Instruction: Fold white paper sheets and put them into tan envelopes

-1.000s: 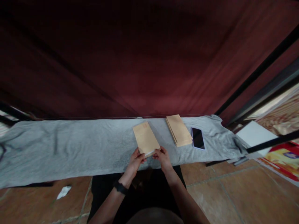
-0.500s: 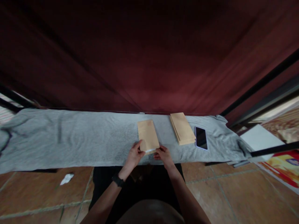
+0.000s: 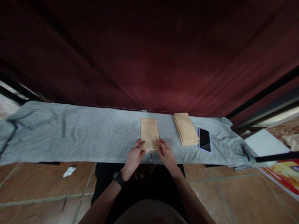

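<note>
A brown paper envelope [image 3: 149, 132] lies on the grey cloth, its near end showing a white strip along the flap. My left hand [image 3: 136, 154] grips its lower left corner, fingers bent at the edge. On the opposite side, my right hand [image 3: 165, 153] pinches the lower right edge. A dark watch [image 3: 119, 179] is on my left wrist. To the right lies a stack of similar brown envelopes [image 3: 186, 129], apart from both hands.
A phone [image 3: 205, 140] with a dark screen lies right of the stack. The grey cloth [image 3: 93, 133] covers a long narrow surface, with a dark red hanging [image 3: 149, 62] behind it. White crumpled paper [image 3: 69, 171] is on the tiled floor [image 3: 42, 183].
The envelope has turned slightly and sits straighter before me. My right hand has moved up from its bottom corner to its right edge. The view has shifted a little.
</note>
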Tool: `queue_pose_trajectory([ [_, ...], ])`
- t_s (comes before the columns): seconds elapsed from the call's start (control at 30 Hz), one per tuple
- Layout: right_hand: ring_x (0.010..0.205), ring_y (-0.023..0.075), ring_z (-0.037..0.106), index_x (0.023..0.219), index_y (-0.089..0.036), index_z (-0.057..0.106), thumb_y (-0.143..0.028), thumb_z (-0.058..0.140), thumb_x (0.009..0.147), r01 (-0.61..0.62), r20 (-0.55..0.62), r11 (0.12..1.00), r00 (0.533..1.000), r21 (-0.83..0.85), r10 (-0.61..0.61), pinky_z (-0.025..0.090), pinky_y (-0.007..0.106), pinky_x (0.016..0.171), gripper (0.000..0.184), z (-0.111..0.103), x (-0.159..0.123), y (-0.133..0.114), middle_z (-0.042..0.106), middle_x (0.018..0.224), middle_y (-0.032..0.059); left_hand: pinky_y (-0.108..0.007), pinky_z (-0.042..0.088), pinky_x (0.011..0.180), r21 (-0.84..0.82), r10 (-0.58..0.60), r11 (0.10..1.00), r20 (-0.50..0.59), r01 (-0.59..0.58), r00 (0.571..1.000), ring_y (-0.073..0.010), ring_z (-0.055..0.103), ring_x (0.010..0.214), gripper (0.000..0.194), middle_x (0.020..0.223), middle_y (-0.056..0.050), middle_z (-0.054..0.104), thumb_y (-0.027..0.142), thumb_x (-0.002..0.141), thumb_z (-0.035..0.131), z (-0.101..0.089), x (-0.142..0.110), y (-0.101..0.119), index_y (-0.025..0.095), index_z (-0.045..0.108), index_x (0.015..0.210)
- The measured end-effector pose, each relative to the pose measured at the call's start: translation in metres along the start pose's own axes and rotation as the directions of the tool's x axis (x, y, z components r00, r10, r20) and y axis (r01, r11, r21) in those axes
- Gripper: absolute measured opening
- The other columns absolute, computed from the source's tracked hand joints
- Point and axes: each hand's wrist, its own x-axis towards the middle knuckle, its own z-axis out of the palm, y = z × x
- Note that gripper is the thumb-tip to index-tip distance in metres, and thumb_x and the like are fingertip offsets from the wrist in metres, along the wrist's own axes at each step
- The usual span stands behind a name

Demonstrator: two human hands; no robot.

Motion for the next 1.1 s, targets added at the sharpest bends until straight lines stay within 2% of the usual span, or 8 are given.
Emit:
queue_pose_trajectory([
  [0.13, 0.129, 0.0215, 0.055, 0.13, -0.024, 0.061, -0.014, 0.049, 0.095, 0.15, 0.114, 0.987, 0.983, -0.064, -0.142, 0.044, 0.043, 0.111, 0.038, 0.005, -0.006, 0.005, 0.06, 0.138, 0.0089, -0.039, 0.044, 0.107, 0.023, -0.004, 1.0, -0.025, 0.005, 1.0, -0.03, 0.062, 0.116, 0.04, 0.141, -0.008, 0.057, 0.016, 0.083, 0.065, 0.003, -0.002, -0.004, 0.026, 0.067, 0.121],
  [0.23, 0.13, 0.0221, 0.053, 0.132, -0.023, 0.06, -0.013, 0.05, 0.095, 0.179, 0.147, 0.978, 0.976, -0.11, -0.162, 0.044, 0.045, 0.112, 0.039, 0.005, -0.009, 0.008, 0.059, 0.139, 0.0091, -0.04, 0.043, 0.108, 0.088, 0.028, 0.996, -0.014, -0.027, 0.999, -0.0304, 0.058, 0.12, 0.035, 0.139, -0.009, 0.057, 0.021, 0.087, 0.06, 0.003, -0.005, -0.006, 0.026, 0.067, 0.121],
  [0.4, 0.13, 0.0222, 0.054, 0.134, -0.026, 0.058, -0.015, 0.051, 0.095, 0.195, 0.139, 0.972, 0.974, -0.133, -0.177, 0.045, 0.045, 0.111, 0.041, 0.005, -0.01, 0.011, 0.059, 0.14, 0.0079, -0.045, 0.033, 0.116, 0.273, 0.175, 0.946, 0.02, -0.174, 0.984, -0.0303, 0.051, 0.127, 0.034, 0.132, -0.011, 0.061, 0.027, 0.094, 0.052, 0.001, 0.001, 0.005, 0.023, 0.064, 0.126],
  [0.5, 0.129, 0.023, 0.055, 0.135, -0.025, 0.058, -0.016, 0.051, 0.096, 0.198, 0.109, 0.967, 0.977, -0.161, -0.181, 0.044, 0.046, 0.112, 0.041, 0.008, -0.012, 0.01, 0.059, 0.14, 0.0089, -0.045, 0.028, 0.119, 0.233, 0.311, 0.919, 0.067, -0.317, 0.948, -0.0285, 0.043, 0.138, 0.039, 0.143, -0.01, 0.055, 0.027, 0.095, 0.049, 0.007, 0.026, 0.019, 0.022, 0.059, 0.133],
  [0.63, 0.13, 0.0233, 0.055, 0.135, -0.024, 0.058, -0.015, 0.049, 0.096, 0.205, 0.108, 0.961, 0.976, -0.185, -0.187, 0.043, 0.047, 0.113, 0.041, 0.009, -0.012, 0.007, 0.059, 0.14, 0.0099, -0.046, 0.015, 0.124, 0.187, 0.471, 0.84, 0.217, -0.51, 0.855, -0.0261, 0.024, 0.15, 0.047, 0.158, -0.009, 0.038, 0.026, 0.093, 0.052, 0.017, 0.088, 0.033, 0.021, 0.053, 0.14],
  [0.8, 0.129, 0.0242, 0.055, 0.138, -0.025, 0.056, -0.015, 0.051, 0.094, 0.233, 0.085, 0.955, 0.972, -0.182, -0.221, 0.045, 0.047, 0.111, 0.045, 0.006, -0.01, 0.004, 0.06, 0.139, 0.0095, -0.045, 0.01, 0.124, 0.253, 0.471, 0.792, 0.325, -0.556, 0.82, -0.0249, 0.02, 0.152, 0.051, 0.161, -0.009, 0.034, 0.033, 0.094, 0.051, 0.021, 0.159, 0.028, 0.021, 0.049, 0.144],
  [0.9, 0.128, 0.0247, 0.056, 0.14, -0.025, 0.054, -0.016, 0.052, 0.094, 0.23, 0.073, 0.955, 0.973, -0.187, -0.22, 0.047, 0.048, 0.11, 0.048, 0.007, -0.01, 0.004, 0.059, 0.139, 0.0094, -0.045, 0.005, 0.124, 0.307, 0.44, 0.758, 0.41, -0.575, 0.799, -0.0219, 0.023, 0.151, 0.053, 0.16, -0.005, 0.036, 0.037, 0.095, 0.05, 0.026, 0.173, 0.019, 0.025, 0.046, 0.146],
  [1.1, 0.129, 0.0253, 0.055, 0.138, -0.027, 0.054, -0.016, 0.05, 0.094, 0.184, 0.094, 0.967, 0.981, -0.176, -0.17, 0.044, 0.05, 0.112, 0.046, 0.009, -0.01, 0.003, 0.059, 0.139, 0.0079, -0.04, -0.002, 0.124, 0.261, 0.47, 0.752, 0.432, -0.606, 0.77, -0.0194, 0.021, 0.152, 0.056, 0.161, -0.007, 0.034, 0.038, 0.096, 0.048, 0.03, 0.168, 0.01, 0.023, 0.042, 0.15],
])
